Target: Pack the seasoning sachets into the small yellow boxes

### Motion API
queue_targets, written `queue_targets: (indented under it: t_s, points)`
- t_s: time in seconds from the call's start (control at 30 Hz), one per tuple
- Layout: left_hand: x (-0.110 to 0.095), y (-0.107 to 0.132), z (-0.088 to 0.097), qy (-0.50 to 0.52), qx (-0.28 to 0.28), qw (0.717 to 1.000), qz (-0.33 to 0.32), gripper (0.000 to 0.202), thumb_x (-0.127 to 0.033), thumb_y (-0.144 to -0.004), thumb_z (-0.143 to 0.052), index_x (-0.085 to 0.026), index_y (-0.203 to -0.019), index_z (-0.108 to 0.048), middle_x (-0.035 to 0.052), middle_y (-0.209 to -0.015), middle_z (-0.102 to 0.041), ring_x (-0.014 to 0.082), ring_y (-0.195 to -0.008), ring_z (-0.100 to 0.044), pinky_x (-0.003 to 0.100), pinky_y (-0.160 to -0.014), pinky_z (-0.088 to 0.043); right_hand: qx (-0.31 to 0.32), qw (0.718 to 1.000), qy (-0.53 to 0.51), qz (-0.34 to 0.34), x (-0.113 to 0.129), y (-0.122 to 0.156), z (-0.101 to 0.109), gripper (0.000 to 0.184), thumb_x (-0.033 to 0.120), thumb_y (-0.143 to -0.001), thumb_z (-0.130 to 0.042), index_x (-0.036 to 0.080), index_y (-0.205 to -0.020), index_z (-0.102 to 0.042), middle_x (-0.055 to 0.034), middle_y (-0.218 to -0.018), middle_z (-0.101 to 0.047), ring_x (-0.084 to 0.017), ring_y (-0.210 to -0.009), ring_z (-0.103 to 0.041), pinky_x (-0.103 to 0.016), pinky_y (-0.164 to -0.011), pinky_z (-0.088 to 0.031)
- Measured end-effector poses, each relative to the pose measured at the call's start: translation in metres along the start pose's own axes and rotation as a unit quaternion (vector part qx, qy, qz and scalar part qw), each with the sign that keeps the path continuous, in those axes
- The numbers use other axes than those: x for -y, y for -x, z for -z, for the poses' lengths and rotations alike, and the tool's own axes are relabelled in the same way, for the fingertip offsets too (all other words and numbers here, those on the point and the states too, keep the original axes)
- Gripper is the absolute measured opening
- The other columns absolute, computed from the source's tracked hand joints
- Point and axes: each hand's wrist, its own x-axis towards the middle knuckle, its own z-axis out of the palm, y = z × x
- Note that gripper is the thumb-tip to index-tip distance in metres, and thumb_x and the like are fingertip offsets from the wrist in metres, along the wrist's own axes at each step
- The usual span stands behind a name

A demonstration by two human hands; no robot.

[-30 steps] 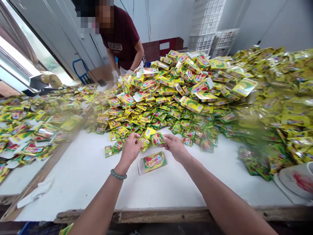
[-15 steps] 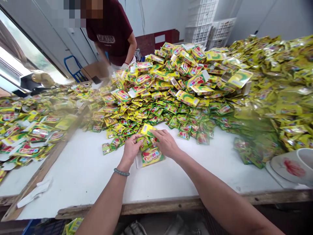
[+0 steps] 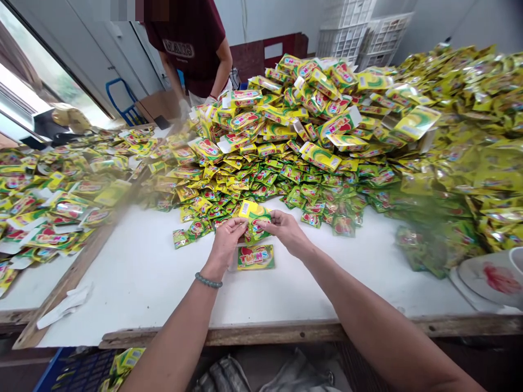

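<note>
Cut off from my view: 1 white cup with red flower (image 3: 496, 280), at right edge. Uncountable by me: green-and-yellow glossy foil sachets (image 3: 257, 231), partly hidden by fingers, between the 2 hands. Left hand (image 3: 227, 239), right hand (image 3: 288, 233): fingertips pinched on the sachets' opposite sides. Just nearer: 1 yellow-green rectangular printed card box (image 3: 256, 257), flat on white tabletop (image 3: 294, 299).

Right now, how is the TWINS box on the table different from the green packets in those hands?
The TWINS box lies on the table; the green packets are held between the left hand and right hand. The box's big word is readable; the packets' print isn't. Both show green and red.
</note>
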Motion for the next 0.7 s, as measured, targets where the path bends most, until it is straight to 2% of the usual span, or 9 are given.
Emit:
queue_targets:
  t_s: [0.07,0.17,0.23,0.37,0.47,0.5,0.6,0.63,0.7]
  points:
    - [-0.003,0.004,-0.003,0.027,0.023,0.999,0.013,0.047,-0.047,-0.054,-0.088,-0.015,-0.085,-0.071,-0.0008,-0.069,-0.068,0.0116,-0.056,-0.059,0.024,-0.056,-0.048,-0.025,0.999,0.035,0.002,-0.004,0.001,-0.006,0.047,0.055,-0.059,-0.084,0.019,-0.080,-0.062,0.0019,-0.067,-0.061,-0.015,-0.065,-0.056,-0.030,-0.063,-0.046]
    - [-0.007,0.007,-0.005,0.035,0.027,0.999,0.008,0.049,-0.037,-0.048,-0.093,-0.015,-0.085,-0.070,-0.0018,-0.069,-0.069,0.0104,-0.058,-0.059,0.023,-0.058,-0.048,-0.042,0.995,0.092,0.013,-0.006,0.003,-0.008,0.041,0.052,-0.064,-0.082,0.020,-0.081,-0.064,0.0023,-0.066,-0.060,-0.016,-0.066,-0.055,-0.029,-0.063,-0.046]
    - [-0.008,0.007,-0.004,0.043,0.026,0.999,0.010,0.052,-0.031,-0.044,-0.094,-0.015,-0.087,-0.069,-0.0015,-0.071,-0.070,0.0106,-0.061,-0.062,0.023,-0.062,-0.049,-0.017,0.997,0.068,0.011,-0.002,0.006,-0.006,0.039,0.051,-0.069,-0.079,0.020,-0.088,-0.065,0.0000,-0.075,-0.066,-0.017,-0.073,-0.059,-0.031,-0.068,-0.050]
    - [-0.008,0.006,-0.003,0.034,0.049,0.998,0.003,0.053,-0.027,-0.049,-0.092,-0.016,-0.094,-0.066,-0.0002,-0.074,-0.072,0.0129,-0.066,-0.065,0.026,-0.069,-0.050,0.035,0.999,0.001,-0.022,0.010,0.011,-0.004,0.044,0.051,-0.071,-0.078,0.019,-0.100,-0.067,-0.0048,-0.092,-0.070,-0.020,-0.084,-0.065,-0.034,-0.076,-0.054]
    - [-0.008,0.007,-0.001,0.000,0.077,0.997,-0.020,0.056,-0.030,-0.055,-0.089,-0.017,-0.101,-0.061,0.0000,-0.076,-0.071,0.0151,-0.070,-0.066,0.029,-0.073,-0.051,0.078,0.995,0.024,-0.049,0.013,0.011,-0.003,0.042,0.052,-0.070,-0.078,0.017,-0.093,-0.069,-0.0047,-0.085,-0.071,-0.022,-0.080,-0.065,-0.034,-0.071,-0.053]
    - [-0.008,0.007,0.001,-0.016,0.081,0.996,-0.036,0.057,-0.032,-0.058,-0.087,-0.018,-0.104,-0.058,-0.0001,-0.078,-0.071,0.0157,-0.072,-0.066,0.030,-0.075,-0.052,0.072,0.996,0.040,-0.047,0.014,0.010,-0.002,0.041,0.053,-0.070,-0.077,0.017,-0.088,-0.068,-0.0037,-0.080,-0.069,-0.021,-0.076,-0.064,-0.033,-0.068,-0.052]
    - [-0.009,0.011,0.004,-0.147,0.091,0.978,-0.118,0.068,-0.037,-0.062,-0.086,-0.020,-0.119,-0.052,0.0038,-0.094,-0.070,0.0197,-0.086,-0.067,0.036,-0.083,-0.052,-0.046,0.991,0.121,-0.013,0.016,0.005,0.009,0.039,0.053,-0.069,-0.076,0.017,-0.074,-0.062,0.0006,-0.066,-0.062,-0.016,-0.064,-0.055,-0.028,-0.059,-0.044]
    - [-0.009,0.013,0.005,-0.225,0.109,0.957,-0.148,0.075,-0.039,-0.060,-0.087,-0.021,-0.124,-0.051,0.0063,-0.102,-0.069,0.0226,-0.094,-0.066,0.039,-0.088,-0.051,-0.098,0.983,0.152,0.000,0.017,0.004,0.013,0.038,0.053,-0.069,-0.075,0.018,-0.071,-0.059,0.0018,-0.062,-0.059,-0.015,-0.061,-0.052,-0.028,-0.058,-0.042]
    - [-0.007,0.019,0.003,-0.387,0.173,0.884,-0.195,0.085,-0.040,-0.055,-0.091,-0.020,-0.129,-0.054,0.0113,-0.116,-0.066,0.0294,-0.108,-0.062,0.045,-0.096,-0.048,-0.170,0.966,0.191,0.020,0.019,0.001,0.022,0.036,0.051,-0.071,-0.073,0.019,-0.068,-0.056,0.0024,-0.061,-0.056,-0.015,-0.061,-0.049,-0.029,-0.059,-0.040]
